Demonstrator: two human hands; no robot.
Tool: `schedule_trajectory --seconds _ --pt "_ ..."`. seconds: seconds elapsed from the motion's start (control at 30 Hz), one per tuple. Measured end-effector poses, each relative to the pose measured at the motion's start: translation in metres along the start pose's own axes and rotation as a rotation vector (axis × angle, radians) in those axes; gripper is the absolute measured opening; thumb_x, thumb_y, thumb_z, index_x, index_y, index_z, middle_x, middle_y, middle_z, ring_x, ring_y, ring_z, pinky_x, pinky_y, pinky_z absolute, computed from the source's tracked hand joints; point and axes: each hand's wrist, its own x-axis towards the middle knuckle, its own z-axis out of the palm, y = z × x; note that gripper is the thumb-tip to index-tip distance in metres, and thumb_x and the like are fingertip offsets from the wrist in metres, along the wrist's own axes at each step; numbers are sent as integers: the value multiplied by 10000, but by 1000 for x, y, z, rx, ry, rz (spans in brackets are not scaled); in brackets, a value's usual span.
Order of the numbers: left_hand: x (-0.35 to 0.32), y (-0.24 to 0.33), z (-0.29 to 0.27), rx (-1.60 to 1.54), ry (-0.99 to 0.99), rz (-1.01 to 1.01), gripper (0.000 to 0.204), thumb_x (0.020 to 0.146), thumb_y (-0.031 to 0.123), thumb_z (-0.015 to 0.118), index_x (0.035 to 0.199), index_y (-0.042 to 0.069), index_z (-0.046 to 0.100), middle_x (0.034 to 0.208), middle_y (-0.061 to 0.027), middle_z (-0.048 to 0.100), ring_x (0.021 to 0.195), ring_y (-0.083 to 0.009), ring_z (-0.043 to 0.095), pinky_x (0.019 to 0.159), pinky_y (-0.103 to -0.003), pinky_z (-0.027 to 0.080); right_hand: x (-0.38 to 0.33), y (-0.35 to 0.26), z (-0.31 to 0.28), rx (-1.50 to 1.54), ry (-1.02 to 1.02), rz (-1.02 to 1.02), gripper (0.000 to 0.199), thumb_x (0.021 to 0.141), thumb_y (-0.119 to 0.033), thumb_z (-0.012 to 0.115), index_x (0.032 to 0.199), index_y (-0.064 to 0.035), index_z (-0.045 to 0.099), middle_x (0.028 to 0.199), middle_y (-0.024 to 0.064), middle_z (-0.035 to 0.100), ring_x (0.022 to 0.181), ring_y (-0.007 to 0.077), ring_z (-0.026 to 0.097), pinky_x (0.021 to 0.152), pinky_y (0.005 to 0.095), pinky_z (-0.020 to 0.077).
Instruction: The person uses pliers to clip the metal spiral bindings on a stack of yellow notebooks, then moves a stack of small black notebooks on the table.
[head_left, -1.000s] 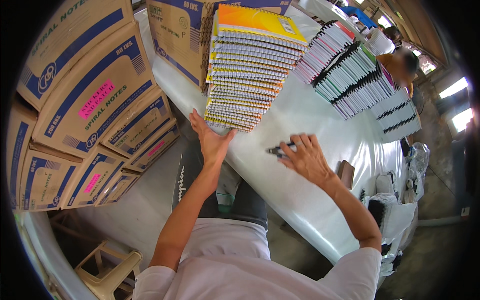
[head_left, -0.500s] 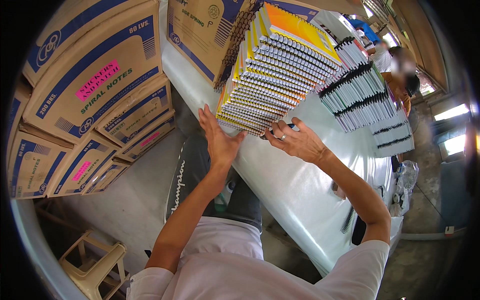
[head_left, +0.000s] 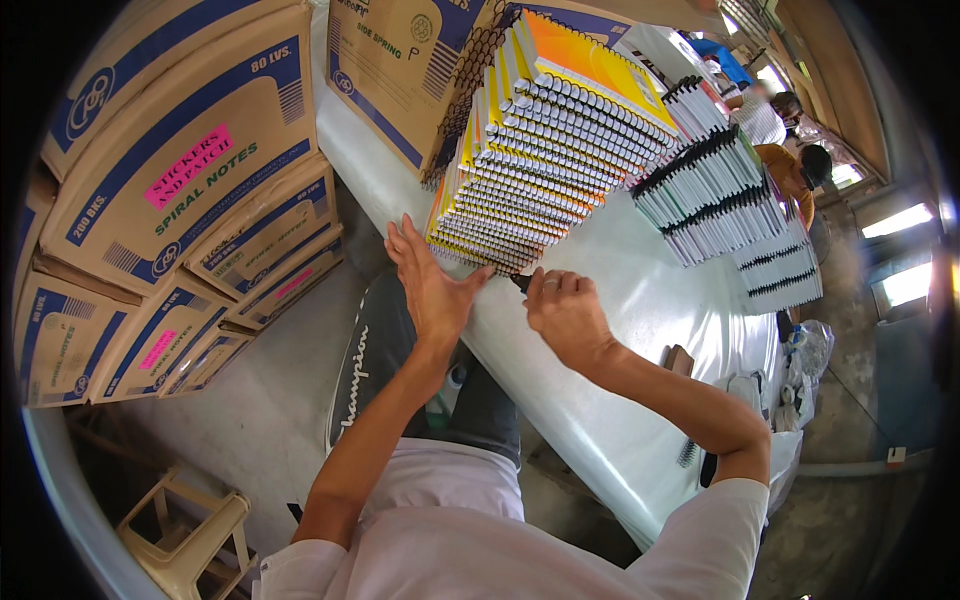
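A tall stack of yellow and orange spiral notebooks stands on the table, its wire bindings facing me. My left hand is at its lower left corner, fingers spread and upright, thumb reaching along the bottom notebooks. Just right of that thumb, my right hand is closed around a small dark tool. Only the tool's dark tip shows, close to the bottom end of the bindings; the palm hides the remainder, so its kind is unclear.
Cardboard boxes are piled at the left, and another box stands behind the notebooks. Black-bound notebooks form stacks at the right. A beige plastic stool is at lower left. Other people are at the far right.
My right hand has drawn slightly toward me and turned, and its raised fingers have curled in around the tool. The left hand stays at the stack's corner.
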Motion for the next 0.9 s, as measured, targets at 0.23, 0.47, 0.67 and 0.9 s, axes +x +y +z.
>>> schedule_trajectory --seconds 0.23,0.47,0.67,0.9 --pt "1 -2 1 -5 49 29 1295 559 250 922 1516 34 77 1579 -249 57 1473 -378 57 1166 -456 211 -1 62 8 90 430 -284 394 796 -148 627 1187 -158 577 1118 42 518 1072 165 500 962 404 396" --pt "2 -4 4 -5 47 37 1295 559 246 922 1519 48 76 1577 -251 62 1469 -390 61 1163 -463 216 4 61 18 38 500 -308 290 831 -180 594 1117 -134 597 1088 27 539 1031 170 507 891 357 416" --pt "3 -3 2 -3 42 12 1293 556 251 922 1517 41 83 1573 -258 74 1463 -408 65 1168 -477 192 -6 11 -2 135 -12 37 250 818 -149 588 1057 -83 616 1016 33 575 1031 201 518 860 347 421" --pt "-1 9 1 38 86 103 1268 570 246 916 1511 20 96 1569 -248 88 1458 -416 83 1167 -498 175 -4 62 -5 50 419 -211 347 820 -164 593 1162 -110 561 1153 55 501 1128 178 465 957 400 389"
